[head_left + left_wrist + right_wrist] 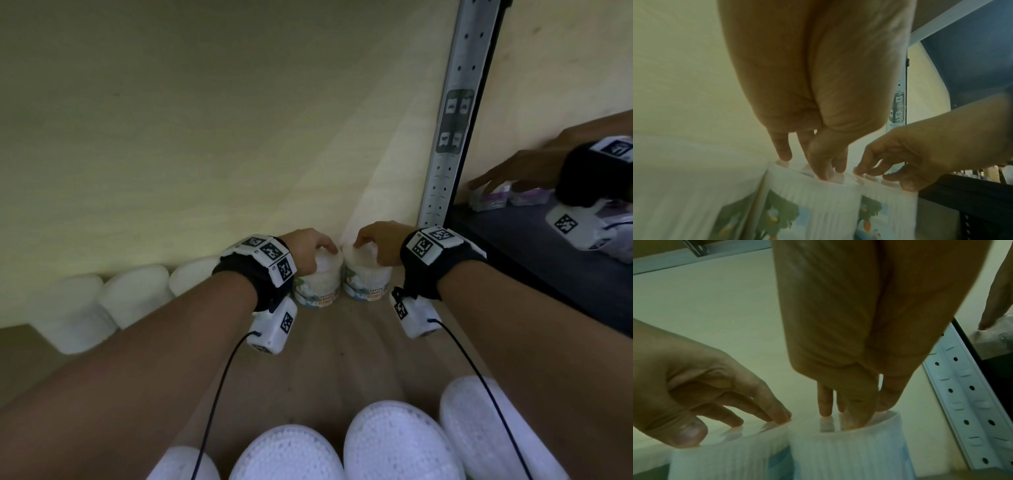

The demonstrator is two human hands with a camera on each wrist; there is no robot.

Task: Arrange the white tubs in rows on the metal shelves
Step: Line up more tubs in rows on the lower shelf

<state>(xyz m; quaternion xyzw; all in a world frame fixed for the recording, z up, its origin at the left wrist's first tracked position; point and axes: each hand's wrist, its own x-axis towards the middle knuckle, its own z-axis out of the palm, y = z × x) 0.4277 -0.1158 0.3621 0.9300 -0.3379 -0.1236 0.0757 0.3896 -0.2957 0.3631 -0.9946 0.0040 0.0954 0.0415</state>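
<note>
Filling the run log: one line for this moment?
left hand: fingertips on left tub lid | right hand: fingertips on right tub lid | tubs: side by side, upright, back of shelf

Pair at the back of the shelf board, against the back wall: left tub, with right tub just beside it at 3 o'clock. Left hand sits on top of left tub, fingertips on the lid. Right hand sits the same way on right tub. Back row of tubs runs along the wall at 9 o'clock of the pair. Front row of tubs is at 6 o'clock, well apart. Upright post is at 1 o'clock of right tub. Past it, at 3 o'clock, another person's hand is over packets on the next shelf.
</note>
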